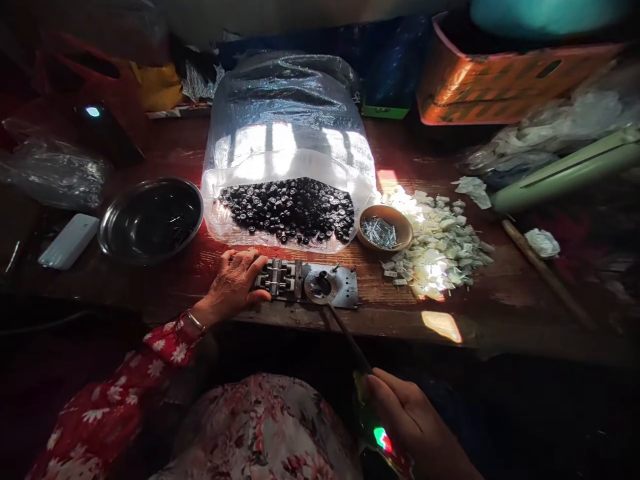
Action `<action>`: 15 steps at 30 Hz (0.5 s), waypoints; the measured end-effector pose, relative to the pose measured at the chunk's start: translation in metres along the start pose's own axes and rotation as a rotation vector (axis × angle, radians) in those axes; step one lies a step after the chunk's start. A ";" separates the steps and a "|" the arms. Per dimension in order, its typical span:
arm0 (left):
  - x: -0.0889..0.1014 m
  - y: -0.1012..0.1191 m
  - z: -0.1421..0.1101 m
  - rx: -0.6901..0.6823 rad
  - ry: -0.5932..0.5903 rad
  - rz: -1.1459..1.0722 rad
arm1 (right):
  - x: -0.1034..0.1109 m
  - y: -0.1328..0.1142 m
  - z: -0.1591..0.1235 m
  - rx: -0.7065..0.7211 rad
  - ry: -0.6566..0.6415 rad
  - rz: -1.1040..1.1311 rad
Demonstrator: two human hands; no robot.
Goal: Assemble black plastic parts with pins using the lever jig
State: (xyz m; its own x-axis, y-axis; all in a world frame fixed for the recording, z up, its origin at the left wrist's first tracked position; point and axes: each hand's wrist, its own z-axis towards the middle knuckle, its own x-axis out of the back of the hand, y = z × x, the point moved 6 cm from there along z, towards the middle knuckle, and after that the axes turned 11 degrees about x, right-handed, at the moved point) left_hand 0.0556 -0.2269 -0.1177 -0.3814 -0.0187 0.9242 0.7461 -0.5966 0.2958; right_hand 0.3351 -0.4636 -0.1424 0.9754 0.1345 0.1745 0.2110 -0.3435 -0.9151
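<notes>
My left hand [237, 283] grips the left end of a metal jig [345, 287], fingers over its top and thumb along its near side. The jig is a flat plate with clamp-like blocks and pins. My right hand [400, 413], in shadow, is closed around the handle of a long tool [349, 339]. The tool's shaft slants up to a round, ring-like end [321, 287] over the plate; whether it touches the plate I cannot tell. Behind the jig, many small black round parts [290, 207] lie at the mouth of a white woven sack [285, 160].
A wooden bowl [367, 240] of metal pins stands beside a pile of white plastic pieces [440, 253]. At left are a steel basin [113, 243] and a white phone-like block [70, 241]. An orange crate [515, 87], a green tube [570, 170] and a stick [543, 267] lie right.
</notes>
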 end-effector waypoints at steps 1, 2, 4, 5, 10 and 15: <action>0.000 0.000 0.000 0.002 -0.001 -0.005 | -0.004 0.000 -0.001 0.001 0.015 0.026; -0.001 0.000 0.000 0.004 -0.002 -0.010 | -0.009 0.000 -0.001 -0.009 0.031 0.060; -0.002 0.000 0.000 0.009 -0.001 -0.011 | -0.022 0.000 -0.003 -0.054 0.076 0.135; -0.003 0.000 0.000 0.010 0.004 -0.009 | -0.029 -0.001 -0.004 -0.076 0.104 0.172; -0.006 -0.001 -0.001 0.006 0.046 -0.018 | -0.071 -0.011 -0.008 -0.108 0.305 0.431; -0.009 -0.003 -0.001 0.034 0.027 -0.025 | -0.117 -0.005 -0.003 -0.141 0.260 0.656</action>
State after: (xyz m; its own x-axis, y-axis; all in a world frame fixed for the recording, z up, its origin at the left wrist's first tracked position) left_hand 0.0561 -0.2258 -0.1271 -0.4143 -0.0260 0.9098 0.7541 -0.5696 0.3270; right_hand 0.2201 -0.4810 -0.1574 0.8839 -0.3601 -0.2984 -0.4346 -0.3969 -0.8085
